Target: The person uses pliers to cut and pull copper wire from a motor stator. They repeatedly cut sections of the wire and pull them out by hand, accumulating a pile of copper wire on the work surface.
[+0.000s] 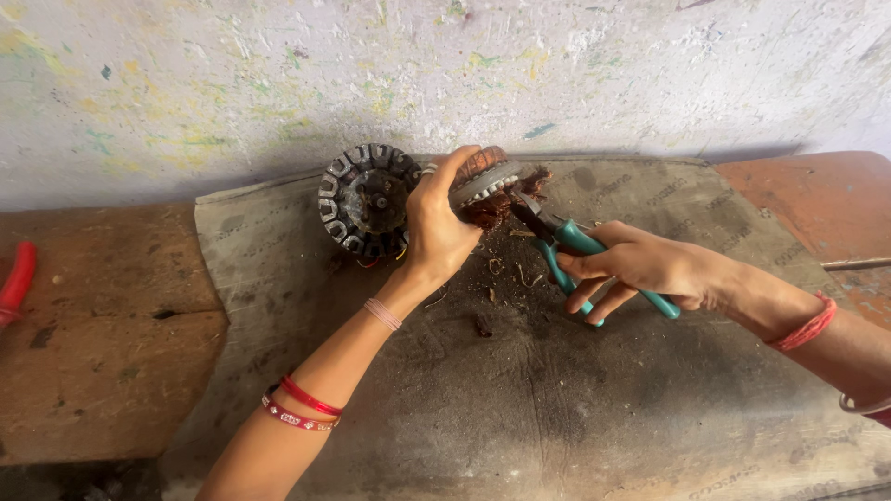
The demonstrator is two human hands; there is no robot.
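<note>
Left hand (441, 227) clamped around a motor stator (483, 181) with coppery windings, tilted up off the grey mat (520, 390) on the worktop (111, 306), apparently to expose the wire to the tool. Right hand (640, 269) closed on teal-handled pliers (561, 243), tips at the windings (506, 206). Just beside, a dark slotted stator core (367, 199); wire scraps (506, 274) scattered below.

Pliers (574, 243) showing teal handles; coil (492, 190) showing coppery brown; stator (364, 199) appearing black with grey slots; lower-left bangles (302, 405) showing red; wall (445, 65) showing speckled white; left-edge tube (17, 278) showing red.
</note>
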